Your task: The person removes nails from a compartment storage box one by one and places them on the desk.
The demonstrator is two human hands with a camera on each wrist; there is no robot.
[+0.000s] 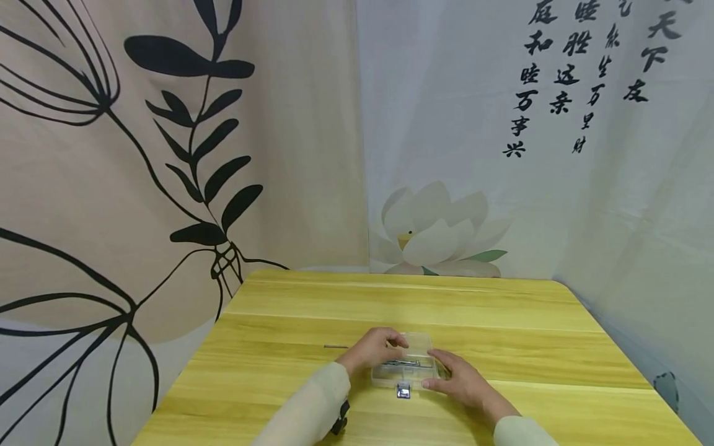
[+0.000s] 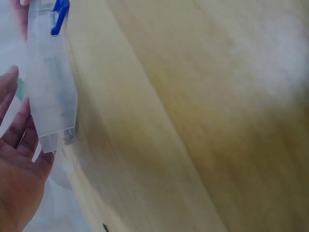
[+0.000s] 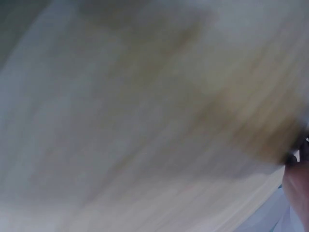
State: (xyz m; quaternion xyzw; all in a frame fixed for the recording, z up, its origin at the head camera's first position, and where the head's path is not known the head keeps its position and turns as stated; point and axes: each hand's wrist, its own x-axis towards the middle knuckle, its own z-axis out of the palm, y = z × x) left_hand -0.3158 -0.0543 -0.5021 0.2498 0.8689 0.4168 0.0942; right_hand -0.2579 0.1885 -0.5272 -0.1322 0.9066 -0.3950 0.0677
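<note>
A clear plastic box [image 1: 385, 375] with its lid raised lies on the table, thin metal pieces [image 1: 409, 363] inside it. Its blue latch [image 1: 403, 390] hangs at the front. Over the box's left rear part is my left hand [image 1: 375, 349], fingers loosely bent; in the left wrist view some fingertips of this hand [image 2: 19, 169] touch the box's end. My right hand [image 1: 463, 378] holds the box's right side, thumb near the front corner and fingers toward the back. Only a blurred edge of this hand [image 3: 297, 186] shows in the right wrist view.
A thin metal rod [image 1: 336, 346] lies on the wooden table [image 1: 268, 396], left of the box. Behind the table hangs a printed curtain [image 1: 312, 155] with plants and writing. A black strap device [image 1: 339, 419] sits under my left wrist.
</note>
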